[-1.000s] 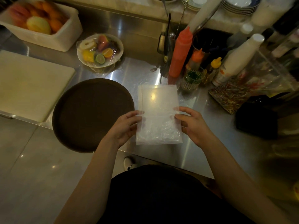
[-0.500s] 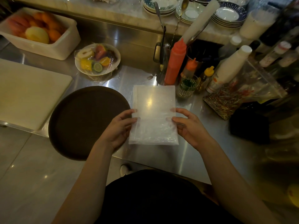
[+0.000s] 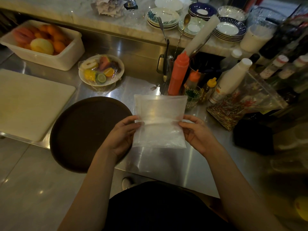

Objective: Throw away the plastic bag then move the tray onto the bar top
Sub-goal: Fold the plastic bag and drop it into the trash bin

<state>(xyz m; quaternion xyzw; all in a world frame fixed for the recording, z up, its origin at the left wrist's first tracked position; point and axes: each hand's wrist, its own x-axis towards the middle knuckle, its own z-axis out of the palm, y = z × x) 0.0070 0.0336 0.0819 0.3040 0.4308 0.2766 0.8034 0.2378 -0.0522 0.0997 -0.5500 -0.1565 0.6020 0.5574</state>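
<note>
- Plastic bag [image 3: 159, 121], 1: clear, flat, held up above the steel counter [image 3: 166, 164], just right of the tray; pinched at both side edges, apparently to keep it spread for folding or carrying to a bin. No bin in view.
- Left hand [image 3: 122, 135], 1: closed on the bag's left edge, thumb over the front.
- Right hand [image 3: 195, 132], 1: closed on the bag's right edge, fingertips pinching.
- Round brown tray [image 3: 83, 130], 1: bare, flat on the counter, its near rim overhanging the edge; not yet moved.
- Marble bar top [image 3: 80, 15], 1: raised ledge behind the counter, crowded at right with about 5 saucer stacks.
- Red squeeze bottle [image 3: 178, 74], 1: upright behind the bag.
- Plate of wrapped cut fruit [image 3: 101, 70], 1.
- White fruit tub [image 3: 45, 45], 1.
- Cutting board [image 3: 30, 104], 1: left of the tray.
</note>
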